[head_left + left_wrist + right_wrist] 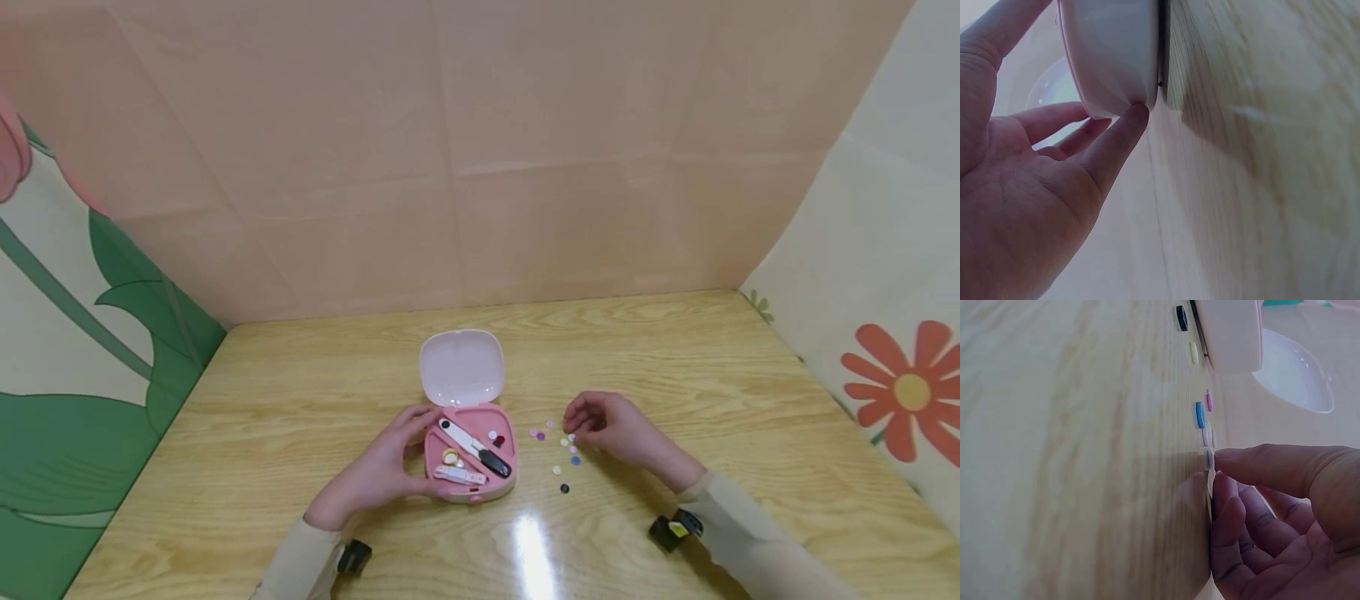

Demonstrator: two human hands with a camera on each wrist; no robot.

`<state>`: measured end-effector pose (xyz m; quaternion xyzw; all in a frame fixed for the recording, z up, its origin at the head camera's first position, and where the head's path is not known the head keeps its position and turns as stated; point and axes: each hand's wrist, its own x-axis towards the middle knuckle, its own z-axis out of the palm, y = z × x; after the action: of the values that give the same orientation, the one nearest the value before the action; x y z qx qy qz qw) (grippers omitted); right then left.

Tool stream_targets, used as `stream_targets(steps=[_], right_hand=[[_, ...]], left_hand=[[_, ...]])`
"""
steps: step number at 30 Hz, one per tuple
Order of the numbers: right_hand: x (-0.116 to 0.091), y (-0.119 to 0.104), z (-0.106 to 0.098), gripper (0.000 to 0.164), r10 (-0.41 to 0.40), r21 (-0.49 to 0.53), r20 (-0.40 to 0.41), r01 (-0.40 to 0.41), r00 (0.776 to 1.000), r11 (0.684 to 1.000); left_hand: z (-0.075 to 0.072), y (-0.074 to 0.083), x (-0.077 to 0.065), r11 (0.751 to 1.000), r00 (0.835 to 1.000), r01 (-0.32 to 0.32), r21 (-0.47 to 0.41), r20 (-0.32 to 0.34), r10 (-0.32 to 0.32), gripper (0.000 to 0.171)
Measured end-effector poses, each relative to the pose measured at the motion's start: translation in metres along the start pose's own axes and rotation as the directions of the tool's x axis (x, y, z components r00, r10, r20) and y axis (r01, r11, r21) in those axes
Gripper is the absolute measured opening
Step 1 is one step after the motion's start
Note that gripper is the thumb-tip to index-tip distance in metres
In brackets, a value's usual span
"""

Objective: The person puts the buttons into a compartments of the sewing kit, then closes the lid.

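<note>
A pink box stands with its pale lid raised at the back. My left hand holds the box by its left side, thumb at the front and fingers toward the back; in the left wrist view fingertips touch its white wall. Inside lie a long white-and-black tool, a yellow-rimmed round piece, a white printed strip and small white and dark red pieces. To the right, my right hand bends over scattered buttons, its thumb and index finger pinching a pale button at the tabletop.
Several loose buttons lie between box and right hand, among them a blue button, a black button and a purple button. The wooden table ends at a pink backdrop, with patterned cloths at both sides.
</note>
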<state>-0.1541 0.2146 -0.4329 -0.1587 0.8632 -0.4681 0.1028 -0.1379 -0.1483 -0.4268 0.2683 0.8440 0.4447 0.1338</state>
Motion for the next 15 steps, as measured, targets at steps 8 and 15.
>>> stream_targets(steps=[8,15], right_hand=[[0.001,-0.0019,0.0013,0.022,0.009,-0.018,-0.002,-0.009,1.0,1.0],[0.0018,-0.0028,0.0016,0.023,0.024,-0.013,-0.002,-0.024,1.0,1.0]], left_hand=[[0.0005,0.0005,0.0003,1.0,1.0,-0.005,-0.022,0.003,0.005,0.099],[0.0002,-0.0001,0.0002,1.0,1.0,-0.005,-0.026,0.004,0.005,0.098]])
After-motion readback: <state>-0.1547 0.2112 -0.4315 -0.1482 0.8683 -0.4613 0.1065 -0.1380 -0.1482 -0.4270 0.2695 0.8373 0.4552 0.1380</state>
